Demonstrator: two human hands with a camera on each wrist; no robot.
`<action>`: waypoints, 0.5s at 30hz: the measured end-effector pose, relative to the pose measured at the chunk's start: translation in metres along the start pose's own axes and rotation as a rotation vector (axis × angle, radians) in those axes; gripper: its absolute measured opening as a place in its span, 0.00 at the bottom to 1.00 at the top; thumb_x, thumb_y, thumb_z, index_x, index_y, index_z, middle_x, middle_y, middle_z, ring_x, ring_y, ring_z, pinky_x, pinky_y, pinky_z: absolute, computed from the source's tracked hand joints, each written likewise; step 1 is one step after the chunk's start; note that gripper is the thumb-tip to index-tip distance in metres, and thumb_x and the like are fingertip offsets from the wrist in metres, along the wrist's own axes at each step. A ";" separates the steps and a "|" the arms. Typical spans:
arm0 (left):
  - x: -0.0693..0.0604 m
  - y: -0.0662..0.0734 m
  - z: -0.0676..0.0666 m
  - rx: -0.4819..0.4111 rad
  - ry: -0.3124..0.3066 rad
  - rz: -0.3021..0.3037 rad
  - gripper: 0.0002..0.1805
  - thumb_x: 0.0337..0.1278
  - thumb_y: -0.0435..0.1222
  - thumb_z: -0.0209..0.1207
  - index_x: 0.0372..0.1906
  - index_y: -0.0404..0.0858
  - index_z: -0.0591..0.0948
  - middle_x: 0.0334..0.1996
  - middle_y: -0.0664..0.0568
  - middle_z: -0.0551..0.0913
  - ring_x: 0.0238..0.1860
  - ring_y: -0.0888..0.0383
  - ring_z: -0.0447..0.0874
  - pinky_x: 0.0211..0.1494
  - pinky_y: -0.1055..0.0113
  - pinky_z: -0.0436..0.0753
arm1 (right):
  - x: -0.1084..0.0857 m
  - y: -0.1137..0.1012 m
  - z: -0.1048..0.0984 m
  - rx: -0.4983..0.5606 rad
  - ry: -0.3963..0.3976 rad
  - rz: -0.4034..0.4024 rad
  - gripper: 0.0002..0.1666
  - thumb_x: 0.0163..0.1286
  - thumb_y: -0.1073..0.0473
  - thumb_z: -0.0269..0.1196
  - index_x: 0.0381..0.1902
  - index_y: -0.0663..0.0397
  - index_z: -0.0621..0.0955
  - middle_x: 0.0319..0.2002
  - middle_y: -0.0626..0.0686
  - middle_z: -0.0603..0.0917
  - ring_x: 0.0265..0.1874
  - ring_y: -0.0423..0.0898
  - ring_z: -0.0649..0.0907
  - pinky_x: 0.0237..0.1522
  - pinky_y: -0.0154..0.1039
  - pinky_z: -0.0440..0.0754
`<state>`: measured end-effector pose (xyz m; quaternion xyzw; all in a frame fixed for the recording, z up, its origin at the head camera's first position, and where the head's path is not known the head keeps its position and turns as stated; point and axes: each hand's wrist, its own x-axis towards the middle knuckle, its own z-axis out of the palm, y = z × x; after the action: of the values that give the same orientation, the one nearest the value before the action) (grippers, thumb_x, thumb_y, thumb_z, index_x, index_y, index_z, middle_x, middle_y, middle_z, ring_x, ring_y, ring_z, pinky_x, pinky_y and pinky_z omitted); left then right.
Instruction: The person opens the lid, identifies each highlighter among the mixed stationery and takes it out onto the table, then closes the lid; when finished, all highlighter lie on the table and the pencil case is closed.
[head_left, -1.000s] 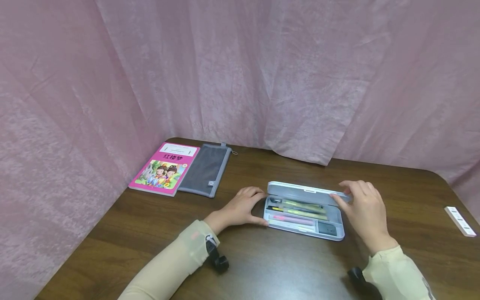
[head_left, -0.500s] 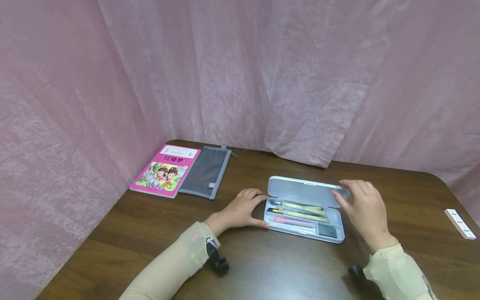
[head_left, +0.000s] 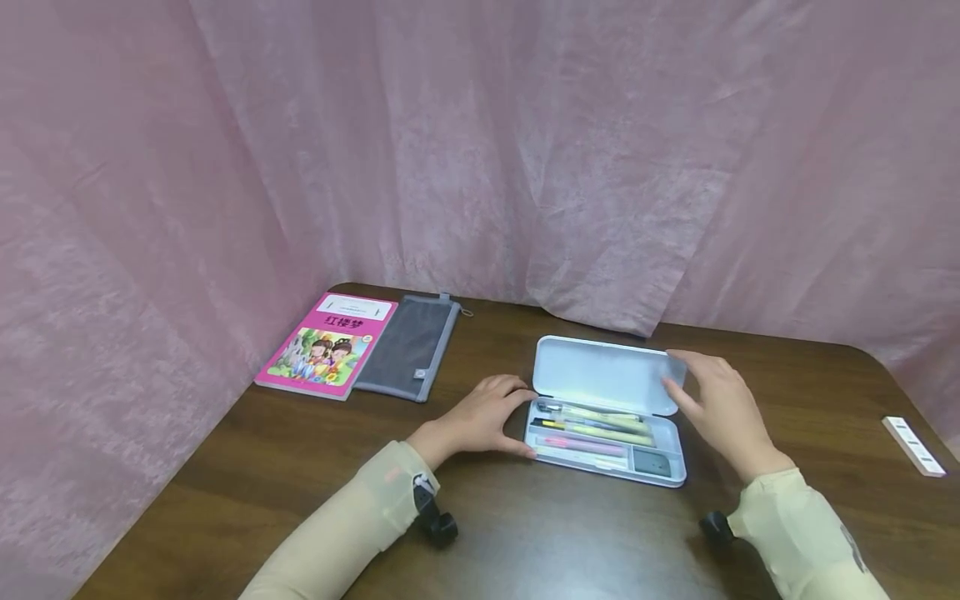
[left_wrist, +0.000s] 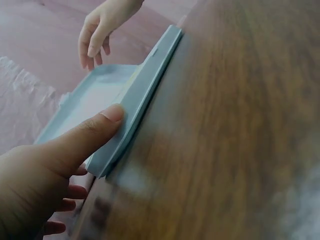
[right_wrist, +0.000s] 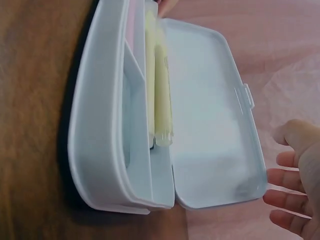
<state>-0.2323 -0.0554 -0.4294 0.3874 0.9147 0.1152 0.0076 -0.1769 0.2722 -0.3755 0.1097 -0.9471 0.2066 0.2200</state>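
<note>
A pale blue pencil case (head_left: 606, 477) lies on the brown table with its lid (head_left: 603, 373) tilted back from the base. Yellow-green pens (head_left: 600, 431), a pink pen (head_left: 585, 447) and a dark grey block (head_left: 651, 462) sit in its compartments. My left hand (head_left: 487, 419) holds the case's left end, thumb on the near edge and forefinger at the far side. At the lid's right edge is my right hand (head_left: 718, 404), its fingers loosely extended. In the right wrist view, fingertips of the right hand (right_wrist: 295, 175) touch or nearly touch the lid's rim.
A pink book (head_left: 326, 343) and a grey mesh zip pouch (head_left: 408, 346) lie side by side at the table's back left. Far right is a small white strip (head_left: 913, 446) with dark marks. A pink curtain (head_left: 465, 167) hangs behind the table.
The lid has swung further back, from a low angle to well raised, with my right hand staying at its right edge. My left hand keeps its place on the case.
</note>
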 end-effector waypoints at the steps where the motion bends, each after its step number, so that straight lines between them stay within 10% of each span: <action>1: 0.000 0.000 0.000 -0.004 -0.005 -0.002 0.48 0.40 0.67 0.64 0.67 0.48 0.69 0.64 0.51 0.70 0.71 0.52 0.61 0.77 0.55 0.59 | 0.001 0.001 0.000 0.007 -0.025 0.009 0.25 0.66 0.57 0.63 0.58 0.63 0.76 0.55 0.67 0.79 0.56 0.64 0.74 0.57 0.65 0.69; 15: 0.000 -0.003 0.002 -0.049 -0.001 -0.014 0.47 0.39 0.67 0.65 0.66 0.49 0.70 0.65 0.52 0.69 0.72 0.53 0.59 0.77 0.54 0.58 | 0.011 0.025 0.015 0.090 -0.266 0.115 0.32 0.71 0.49 0.57 0.66 0.62 0.68 0.65 0.69 0.70 0.65 0.68 0.66 0.64 0.70 0.63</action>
<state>-0.2341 -0.0564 -0.4318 0.3807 0.9143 0.1373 0.0183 -0.1996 0.2865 -0.3912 0.0916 -0.9623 0.2447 0.0753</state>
